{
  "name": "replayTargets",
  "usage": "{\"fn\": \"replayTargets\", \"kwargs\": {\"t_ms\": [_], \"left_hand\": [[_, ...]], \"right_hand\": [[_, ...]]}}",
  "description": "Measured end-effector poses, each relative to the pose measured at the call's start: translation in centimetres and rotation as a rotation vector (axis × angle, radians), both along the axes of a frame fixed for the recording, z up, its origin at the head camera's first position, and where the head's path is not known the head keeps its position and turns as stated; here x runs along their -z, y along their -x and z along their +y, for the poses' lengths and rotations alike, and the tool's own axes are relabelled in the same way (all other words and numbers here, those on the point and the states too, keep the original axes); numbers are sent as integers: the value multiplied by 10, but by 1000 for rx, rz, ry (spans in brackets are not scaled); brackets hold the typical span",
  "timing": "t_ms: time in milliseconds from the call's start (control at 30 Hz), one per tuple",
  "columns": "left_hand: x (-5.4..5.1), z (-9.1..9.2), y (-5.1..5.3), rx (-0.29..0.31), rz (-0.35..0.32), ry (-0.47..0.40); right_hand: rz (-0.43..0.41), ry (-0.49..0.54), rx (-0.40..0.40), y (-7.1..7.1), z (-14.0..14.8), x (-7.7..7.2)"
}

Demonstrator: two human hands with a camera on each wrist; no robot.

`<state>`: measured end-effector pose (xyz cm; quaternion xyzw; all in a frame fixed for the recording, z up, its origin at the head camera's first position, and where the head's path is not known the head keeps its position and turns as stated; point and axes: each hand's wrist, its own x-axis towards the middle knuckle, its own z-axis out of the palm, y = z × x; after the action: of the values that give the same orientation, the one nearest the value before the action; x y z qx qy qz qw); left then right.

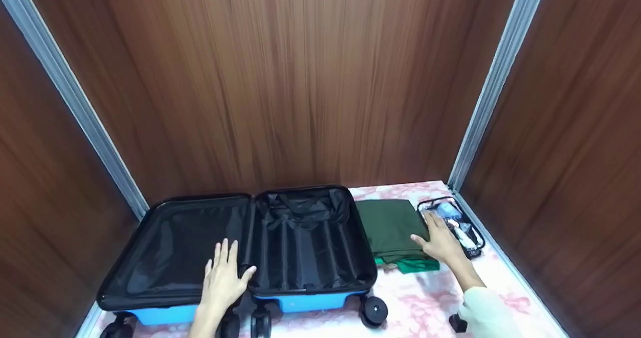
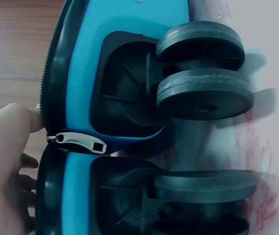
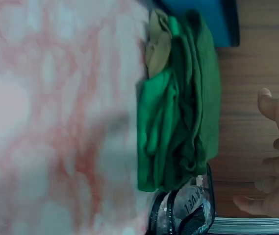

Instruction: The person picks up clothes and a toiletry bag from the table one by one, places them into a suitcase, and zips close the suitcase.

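Suitcase (image 1: 280, 250) is lying unfolded at 7 o'clock; folded clothes (image 1: 390, 228) are lying at its 3 o'clock. Left grip (image 1: 223, 280) is spreading over suitcase, right grip (image 1: 440, 240) hovering by clothes; both holding nothing.

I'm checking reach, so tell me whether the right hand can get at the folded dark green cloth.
Probably yes: the right hand looks empty and hangs near the right edge of the folded dark green cloth, with nothing visible between them.
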<state>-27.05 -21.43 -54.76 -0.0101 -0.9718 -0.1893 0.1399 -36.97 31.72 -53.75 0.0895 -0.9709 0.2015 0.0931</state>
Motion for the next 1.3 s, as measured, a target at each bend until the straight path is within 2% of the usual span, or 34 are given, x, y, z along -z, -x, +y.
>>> {"fn": "replayTargets", "kwargs": {"t_ms": [133, 267, 400, 500, 733, 900, 1067, 1167, 1300], "left_hand": [[6, -2, -11, 16, -40, -37], [8, -1, -17, 35, -17, -71], [9, 2, -24, 40, 4, -81], [9, 3, -32, 37, -4, -89], [10, 7, -57, 20, -2, -98], [8, 10, -64, 16, 37, -89], [10, 9, -77, 4, 8, -71], [11, 8, -88, 0, 1, -60], [11, 9, -94, 7, 32, -46]], "right_hand": [[-4, 26, -43, 17, 0, -5], [-20, 37, -91, 39, 2, -16], [-82, 33, -122, 58, 6, -25], [-145, 44, -114, 67, 10, -25], [-267, 28, -90, 69, 14, -9], [-287, 30, -107, 74, 13, -9], [-317, 29, -131, 72, 7, -2], [-363, -10, -127, 70, 2, 5], [-391, -37, -95, 68, 2, 8]]}}
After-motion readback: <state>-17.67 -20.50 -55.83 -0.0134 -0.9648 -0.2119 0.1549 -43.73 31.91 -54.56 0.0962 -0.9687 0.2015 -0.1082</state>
